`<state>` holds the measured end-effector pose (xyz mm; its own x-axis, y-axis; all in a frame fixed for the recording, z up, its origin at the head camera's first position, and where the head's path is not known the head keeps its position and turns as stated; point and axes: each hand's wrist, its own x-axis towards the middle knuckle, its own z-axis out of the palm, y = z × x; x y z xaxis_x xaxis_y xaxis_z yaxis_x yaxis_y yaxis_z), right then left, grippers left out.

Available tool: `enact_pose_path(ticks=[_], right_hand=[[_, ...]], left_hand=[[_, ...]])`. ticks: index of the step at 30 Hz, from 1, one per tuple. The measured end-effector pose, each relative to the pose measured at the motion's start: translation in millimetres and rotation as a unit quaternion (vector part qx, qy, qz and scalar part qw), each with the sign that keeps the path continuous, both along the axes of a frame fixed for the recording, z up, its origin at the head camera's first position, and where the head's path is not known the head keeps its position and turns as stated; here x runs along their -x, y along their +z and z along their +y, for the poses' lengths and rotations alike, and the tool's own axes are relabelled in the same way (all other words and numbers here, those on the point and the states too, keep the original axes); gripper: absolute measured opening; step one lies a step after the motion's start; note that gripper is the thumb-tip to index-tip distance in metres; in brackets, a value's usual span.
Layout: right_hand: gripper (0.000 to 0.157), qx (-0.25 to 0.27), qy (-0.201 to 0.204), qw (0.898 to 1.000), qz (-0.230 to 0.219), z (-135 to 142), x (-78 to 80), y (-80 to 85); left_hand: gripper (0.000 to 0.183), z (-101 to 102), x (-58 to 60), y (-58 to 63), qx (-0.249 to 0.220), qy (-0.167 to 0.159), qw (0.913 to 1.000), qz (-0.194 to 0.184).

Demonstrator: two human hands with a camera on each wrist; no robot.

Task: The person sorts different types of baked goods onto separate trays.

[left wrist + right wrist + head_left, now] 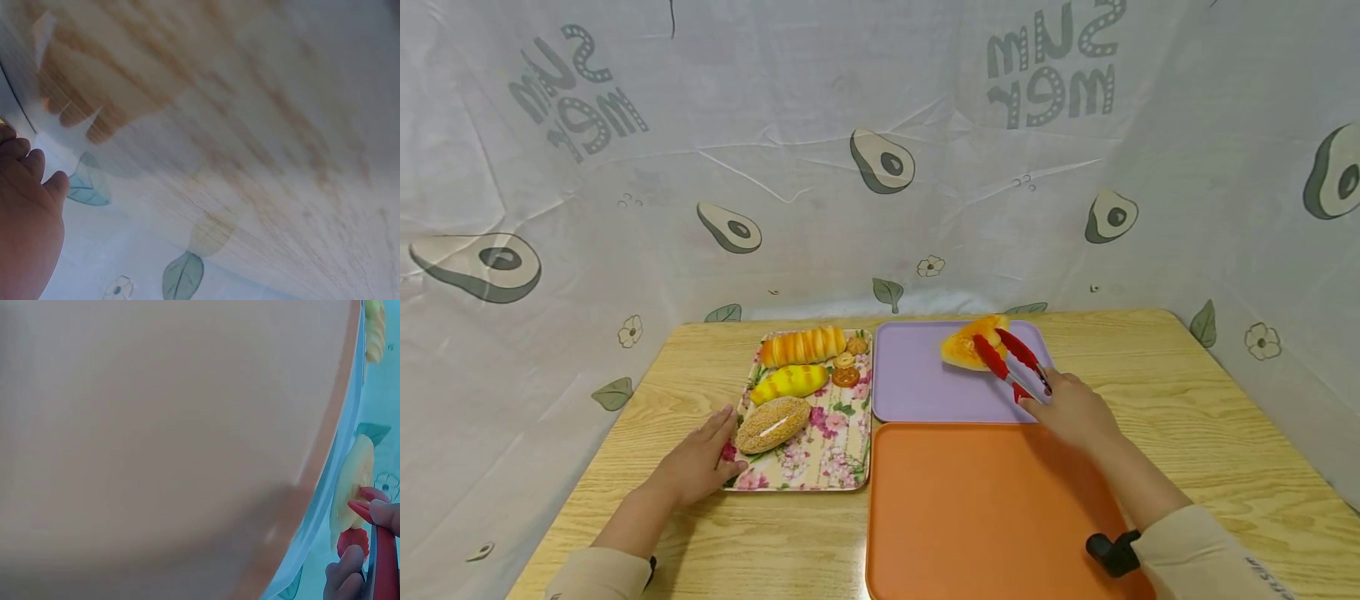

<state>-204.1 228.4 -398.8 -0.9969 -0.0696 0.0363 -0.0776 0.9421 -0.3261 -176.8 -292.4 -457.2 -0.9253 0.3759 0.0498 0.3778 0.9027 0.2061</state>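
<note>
My right hand (1078,410) grips a pair of red-tipped tongs (1017,387). Their tips are against a golden, roughly triangular bread (967,347) at the purple tray (910,392); whether they pinch it firmly I cannot tell. The right wrist view also has the tongs (382,562) by the bread (351,481). At the left edge of the floral tray (842,458), my left hand (698,460) rests with its fingers extended. That tray bears a striped long bread (803,347), a yellow bread (790,383), a sesame bun (773,424) and several small cookies (846,377).
An orange tray (992,508) lies in front of the purple one, under my right forearm. The wooden table (1217,417) extends to the right and left of the trays. Behind it hangs a pale cloth (820,225) printed with avocados.
</note>
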Motion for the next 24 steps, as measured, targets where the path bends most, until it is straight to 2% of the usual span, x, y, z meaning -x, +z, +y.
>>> enact_pose_path(ticks=[14, 24], right_hand=[[0.077, 0.007, -0.013, 1.000, -0.006, 16.2, 1.5, -0.3], [0.077, 0.020, -0.022, 0.999, -0.032, 19.9, 3.9, -3.8]], left_hand=[[0.078, 0.4, -0.3, -0.4, 0.004, 0.002, 1.0000, -0.002], [0.077, 1.6, -1.5, 2.5, 0.008, 0.002, 1.0000, -0.002]])
